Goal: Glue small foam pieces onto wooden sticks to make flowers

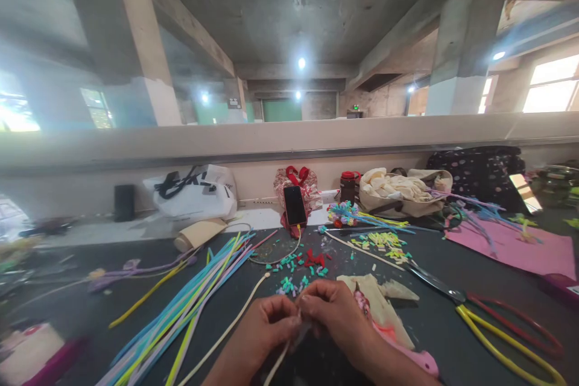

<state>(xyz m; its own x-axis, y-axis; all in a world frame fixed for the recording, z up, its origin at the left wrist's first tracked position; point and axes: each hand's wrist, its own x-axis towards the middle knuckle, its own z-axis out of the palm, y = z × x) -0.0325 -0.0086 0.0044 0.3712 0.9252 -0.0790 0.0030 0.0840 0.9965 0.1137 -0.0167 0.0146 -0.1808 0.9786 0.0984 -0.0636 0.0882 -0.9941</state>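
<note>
My left hand [270, 327] and my right hand [335, 321] meet fingertip to fingertip at the front middle of the dark table. Both are closed in a pinch around the upper end of a thin cream cord [277, 364], which hangs down between them. Its very tip is hidden by the fingers. Left of my hands lies a similar cream cord [230, 325] with a small knob at its end. Just beyond my fingers are small cut teal pieces [289, 285] and red pieces [315, 258]. Beside my right wrist, a beige cloth [377, 289] lies partly under a pink-handled tool [423, 360].
Long blue, yellow and lilac strips [190, 307] spread out at left. Large scissors [458, 297] with red and yellow handles lie at right. A phone [295, 205] leans against a patterned bag at the back. Yellow cut pieces [383, 241] and a pink sheet [511, 245] lie farther right.
</note>
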